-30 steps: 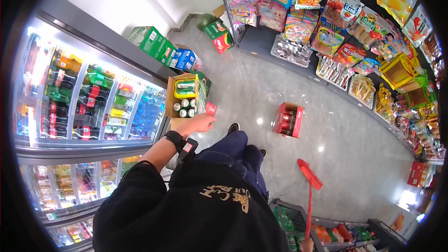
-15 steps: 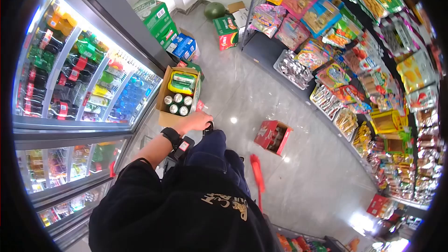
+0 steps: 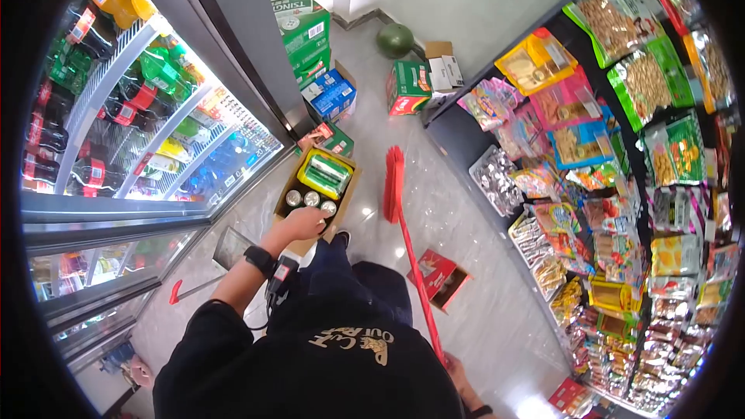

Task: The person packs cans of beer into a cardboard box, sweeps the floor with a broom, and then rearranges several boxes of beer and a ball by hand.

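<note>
My left hand [image 3: 301,224], with a dark watch on its wrist, is over the near edge of an open cardboard box [image 3: 348,206]. Its fingers are curled; what they grip, if anything, is hidden. Inside the box, several cans [image 3: 312,199] stand beside a yellow-and-green pack [image 3: 324,173]. Low in the view, my right hand [image 3: 456,379] is closed around the red handle of a broom [image 3: 394,186]. The broom's red head is out over the floor, right of the box.
Drinks coolers [image 3: 233,70] line the left. A snack shelf [image 3: 466,155] runs along the right. A red carton [image 3: 439,279] sits on the grey floor, and a dustpan [image 3: 233,247] lies left of my legs. Green cartons [image 3: 303,39] and a watermelon [image 3: 395,40] are at the back.
The broom has swung forward, its head now beyond the red carton. My right hand has come into view on its handle. My left hand has moved closer over the cardboard box.
</note>
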### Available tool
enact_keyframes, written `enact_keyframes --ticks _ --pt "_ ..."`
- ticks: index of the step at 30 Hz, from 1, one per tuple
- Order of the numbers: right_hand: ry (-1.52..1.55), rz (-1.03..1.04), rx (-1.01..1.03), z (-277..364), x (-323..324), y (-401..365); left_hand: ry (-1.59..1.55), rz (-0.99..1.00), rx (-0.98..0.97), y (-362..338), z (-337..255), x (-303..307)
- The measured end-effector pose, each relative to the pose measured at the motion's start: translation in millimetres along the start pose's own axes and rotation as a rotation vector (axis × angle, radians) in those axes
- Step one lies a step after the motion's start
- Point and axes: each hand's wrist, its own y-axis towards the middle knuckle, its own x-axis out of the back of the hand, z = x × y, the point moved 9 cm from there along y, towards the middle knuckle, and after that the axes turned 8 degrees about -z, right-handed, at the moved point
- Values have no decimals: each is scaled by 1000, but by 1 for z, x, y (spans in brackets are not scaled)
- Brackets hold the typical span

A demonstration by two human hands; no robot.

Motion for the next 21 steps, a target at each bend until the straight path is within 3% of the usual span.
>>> enact_keyframes --ticks 1,3,4,8,10,12,14,17,21 --pt "-11 2 1 36 3 18 -28 -3 35 1 17 -8" --pt "-95 58 -286 91 10 51 -56 -9 78 5 26 -5" --pt "-106 62 -287 112 15 71 -75 -7 116 9 29 -3" --pt "-7 148 -166 204 24 151 -177 -44 164 53 25 11" --pt "-16 186 -125 246 30 196 -214 -192 97 82 21 27" --pt "-52 235 -75 287 39 244 -234 -179 283 107 7 56" --pt "-103 276 -9 318 49 301 -314 -340 270 132 8 69" --pt "-210 332 84 365 57 359 -303 -225 337 167 -5 82" --pt "-258 358 156 443 43 423 -328 -306 308 201 -9 113"
